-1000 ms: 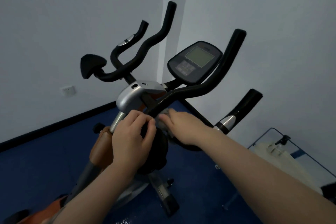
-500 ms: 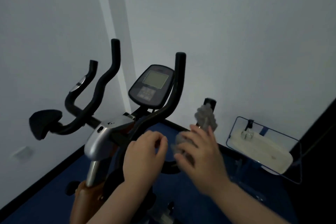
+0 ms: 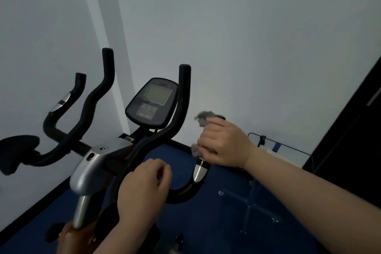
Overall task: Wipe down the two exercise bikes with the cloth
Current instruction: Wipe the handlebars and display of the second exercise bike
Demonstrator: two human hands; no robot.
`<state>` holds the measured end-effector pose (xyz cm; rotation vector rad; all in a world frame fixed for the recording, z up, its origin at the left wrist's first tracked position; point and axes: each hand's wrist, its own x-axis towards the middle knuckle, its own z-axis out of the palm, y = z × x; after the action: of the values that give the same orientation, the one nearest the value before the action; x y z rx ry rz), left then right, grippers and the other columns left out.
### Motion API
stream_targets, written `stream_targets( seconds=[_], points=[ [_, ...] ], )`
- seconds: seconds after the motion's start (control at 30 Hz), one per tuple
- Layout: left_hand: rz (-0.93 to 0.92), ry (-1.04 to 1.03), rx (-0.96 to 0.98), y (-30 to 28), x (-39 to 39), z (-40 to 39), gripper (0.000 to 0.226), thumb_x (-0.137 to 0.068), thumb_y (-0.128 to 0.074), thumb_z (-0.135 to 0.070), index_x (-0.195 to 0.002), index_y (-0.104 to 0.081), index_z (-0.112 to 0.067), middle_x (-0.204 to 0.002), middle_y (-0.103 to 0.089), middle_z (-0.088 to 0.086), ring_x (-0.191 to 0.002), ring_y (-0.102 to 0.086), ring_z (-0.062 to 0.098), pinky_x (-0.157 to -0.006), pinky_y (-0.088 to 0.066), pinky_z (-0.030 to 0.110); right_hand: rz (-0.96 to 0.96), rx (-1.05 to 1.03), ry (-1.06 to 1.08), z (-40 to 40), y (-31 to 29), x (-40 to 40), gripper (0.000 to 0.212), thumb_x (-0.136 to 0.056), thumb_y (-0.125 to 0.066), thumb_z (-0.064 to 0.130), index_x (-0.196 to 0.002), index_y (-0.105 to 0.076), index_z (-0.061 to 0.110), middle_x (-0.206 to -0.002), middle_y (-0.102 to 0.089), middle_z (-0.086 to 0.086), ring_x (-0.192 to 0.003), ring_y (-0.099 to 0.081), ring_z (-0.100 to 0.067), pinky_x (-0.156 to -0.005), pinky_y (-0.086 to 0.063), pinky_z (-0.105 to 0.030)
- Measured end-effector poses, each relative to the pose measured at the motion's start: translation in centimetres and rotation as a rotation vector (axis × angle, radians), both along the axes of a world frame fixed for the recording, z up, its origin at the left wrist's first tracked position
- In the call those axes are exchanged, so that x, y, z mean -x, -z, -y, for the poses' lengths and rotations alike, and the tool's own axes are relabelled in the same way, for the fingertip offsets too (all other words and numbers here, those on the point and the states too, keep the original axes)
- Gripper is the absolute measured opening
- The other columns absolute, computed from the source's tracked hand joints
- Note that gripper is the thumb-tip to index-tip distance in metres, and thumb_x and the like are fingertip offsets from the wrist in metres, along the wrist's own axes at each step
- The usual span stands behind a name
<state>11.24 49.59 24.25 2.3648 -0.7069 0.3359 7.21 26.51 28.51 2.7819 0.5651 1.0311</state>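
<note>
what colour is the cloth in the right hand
Grey; the cloth bunches out of the right hand in the head view.

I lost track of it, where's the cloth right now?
In the head view, the grey cloth is right of centre, bunched in the right hand around the bike's right grip, just right of the console.

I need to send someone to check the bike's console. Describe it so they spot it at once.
Find the exercise bike by the white wall corner. Between its two tall black upright handlebars, above the silver stem cover, sits the console. It is the only flat oval panel there: dark, with a pale square screen above a block of buttons.
</note>
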Motion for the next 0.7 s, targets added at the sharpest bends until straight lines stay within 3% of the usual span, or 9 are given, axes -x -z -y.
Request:
stream_targets(
  seconds=[0.07, 0.13, 0.23, 0.3, 0.4, 0.53, 0.63, 0.7],
  points=[
    [-0.018, -0.014, 0.016, -0.1, 0.0, 0.0, 0.025, -0.088, -0.055, -0.034, -0.064, -0.052, -0.027, -0.059, -0.051, -0.008, -0.050, -0.050, 0.010, -0.046, -0.034, 0.025, 0.057, -0.159, 0.075, -1.6, 1.3, -0.2, 0.016, -0.078, -0.063, 0.016, -0.063, -0.069, 0.015, -0.063, -0.065, 0.002, -0.065, -0.060, -0.018, -0.102, -0.042, -0.035],
    [-0.027, -0.030, 0.023, -0.2, 0.1, -0.1, 0.024, -0.088, -0.056, -0.034, -0.065, -0.053, -0.028, -0.059, -0.053, -0.009, -0.050, -0.050, 0.010, -0.046, -0.036, 0.026, 0.051, -0.215, 0.017, -3.2, 4.0, 0.6, 0.014, -0.078, -0.063, 0.018, -0.065, -0.068, 0.017, -0.064, -0.065, 0.003, -0.064, -0.059, -0.018, -0.098, -0.044, -0.035],
    [-0.009, -0.038, 0.014, -0.1, 0.2, 0.0, 0.023, -0.087, -0.056, -0.034, -0.065, -0.055, -0.027, -0.058, -0.053, -0.010, -0.049, -0.050, 0.009, -0.043, -0.030, 0.020, -0.089, 0.047, -0.204, -0.1, 1.5, -0.4, 0.026, -0.088, -0.054, 0.027, -0.069, -0.067, 0.014, -0.066, -0.065, 0.001, -0.070, -0.061, -0.021, -0.084, -0.049, -0.033],
    [-0.014, -0.047, 0.000, -0.1, 0.2, 0.0, 0.023, -0.087, -0.057, -0.033, -0.065, -0.056, -0.027, -0.057, -0.052, -0.009, -0.049, -0.050, 0.009, -0.043, -0.028, 0.018, -0.056, 0.204, -0.259, 2.0, -1.5, -2.3, 0.030, -0.086, -0.055, 0.026, -0.061, -0.062, 0.012, -0.060, -0.061, -0.001, -0.068, -0.060, -0.022, -0.078, -0.049, -0.031],
    [-0.030, -0.097, 0.009, -0.2, 0.1, 0.0, 0.021, -0.087, -0.058, -0.033, -0.067, -0.058, -0.028, -0.061, -0.056, -0.010, -0.051, -0.051, 0.008, -0.044, -0.029, 0.018, 0.088, 0.118, -0.239, 2.3, -0.8, -3.6, 0.026, -0.082, -0.056, 0.020, -0.058, -0.061, 0.010, -0.059, -0.060, -0.002, -0.066, -0.060, -0.021, -0.073, -0.051, -0.032],
    [-0.018, -0.106, 0.038, -0.1, 0.2, 0.1, 0.021, -0.087, -0.058, -0.032, -0.067, -0.057, -0.027, -0.062, -0.055, -0.010, -0.051, -0.051, 0.008, -0.045, -0.035, 0.024, 0.296, -0.339, -0.087, 2.6, 1.6, -3.3, 0.015, -0.085, -0.057, 0.010, -0.079, -0.070, 0.008, -0.081, -0.066, -0.004, -0.079, -0.061, -0.022, -0.073, -0.051, -0.034],
    [-0.004, -0.111, 0.020, -0.1, 0.3, 0.1, 0.023, -0.087, -0.057, -0.032, -0.065, -0.055, -0.026, -0.060, -0.052, -0.008, -0.050, -0.050, 0.007, -0.043, -0.031, 0.021, 0.384, -1.040, 0.176, -1.1, 2.4, -3.4, 0.018, -0.091, -0.055, 0.017, -0.100, -0.068, 0.010, -0.100, -0.064, 0.000, -0.093, -0.060, -0.014, -0.081, -0.053, -0.036],
    [-0.006, -0.124, 0.020, -0.1, 0.4, 0.1, 0.025, -0.087, -0.057, -0.032, -0.064, -0.054, -0.026, -0.058, -0.050, -0.008, -0.049, -0.049, 0.006, -0.042, -0.028, 0.019, 0.419, -1.416, 0.285, -4.2, 2.9, -3.2, 0.025, -0.095, -0.054, 0.020, -0.119, -0.060, 0.018, -0.119, -0.057, 0.007, -0.109, -0.056, -0.006, -0.094, -0.049, -0.027]
  ],
)
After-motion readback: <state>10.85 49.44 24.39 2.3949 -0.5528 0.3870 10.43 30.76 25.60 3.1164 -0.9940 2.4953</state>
